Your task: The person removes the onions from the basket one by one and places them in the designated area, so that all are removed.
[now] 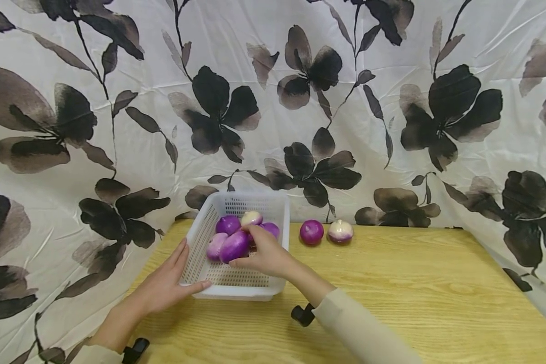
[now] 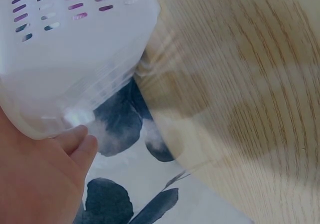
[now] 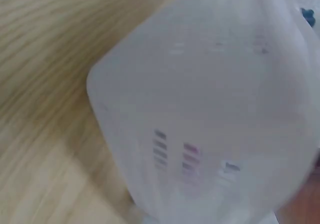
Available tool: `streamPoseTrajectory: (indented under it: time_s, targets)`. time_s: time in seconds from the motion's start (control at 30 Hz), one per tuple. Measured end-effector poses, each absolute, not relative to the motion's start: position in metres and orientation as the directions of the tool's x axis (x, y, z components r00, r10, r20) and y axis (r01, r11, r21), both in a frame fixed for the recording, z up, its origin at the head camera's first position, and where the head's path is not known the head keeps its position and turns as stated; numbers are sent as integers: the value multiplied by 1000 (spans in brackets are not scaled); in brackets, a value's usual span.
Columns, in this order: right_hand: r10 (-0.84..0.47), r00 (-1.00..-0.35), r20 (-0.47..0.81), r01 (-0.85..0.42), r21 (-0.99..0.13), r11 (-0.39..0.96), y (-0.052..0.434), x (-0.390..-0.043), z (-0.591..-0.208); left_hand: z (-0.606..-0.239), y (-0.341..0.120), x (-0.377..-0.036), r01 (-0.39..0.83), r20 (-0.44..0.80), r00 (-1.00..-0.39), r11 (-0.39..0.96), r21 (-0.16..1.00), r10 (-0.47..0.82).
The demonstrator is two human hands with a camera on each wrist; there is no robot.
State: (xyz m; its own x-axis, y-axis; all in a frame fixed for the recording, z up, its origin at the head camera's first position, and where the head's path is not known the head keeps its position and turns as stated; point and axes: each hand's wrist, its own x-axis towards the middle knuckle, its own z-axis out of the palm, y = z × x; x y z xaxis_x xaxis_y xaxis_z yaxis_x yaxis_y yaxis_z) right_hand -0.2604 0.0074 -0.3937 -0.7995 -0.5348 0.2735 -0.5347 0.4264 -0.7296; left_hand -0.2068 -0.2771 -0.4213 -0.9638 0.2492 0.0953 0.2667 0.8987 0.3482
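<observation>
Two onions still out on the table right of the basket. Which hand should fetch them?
Right, probably. The two loose onions lie right of the basket, on the right hand's side, though it holds an onion inside. The left hand steadies the basket's left wall.

White perforated plastic basket (image 1: 200, 237) upright on wooden surface (image 1: 391, 293) near left edge. Purple onion (image 1: 234, 246), glossy, on its side, inside basket atop several purple and pale onions (image 1: 228, 224).
</observation>
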Motion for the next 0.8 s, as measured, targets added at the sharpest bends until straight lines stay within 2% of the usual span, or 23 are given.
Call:
streamPoseTrajectory:
  time_s: [0.3,0.5,0.8]
  targets:
    - [-492,-826,274,-501,-757,419,35,-262,-386,-420,-278,-207,265,100,-964,897,353,246]
    - [-490,-837,243,-446,-821,356,54,-259,-385,-423,-278,-206,263,95,-965,900,348,245]
    - [-455,-845,281,-452,-830,326,86,-260,-391,-421,-278,-206,268,102,-963,900,343,248]
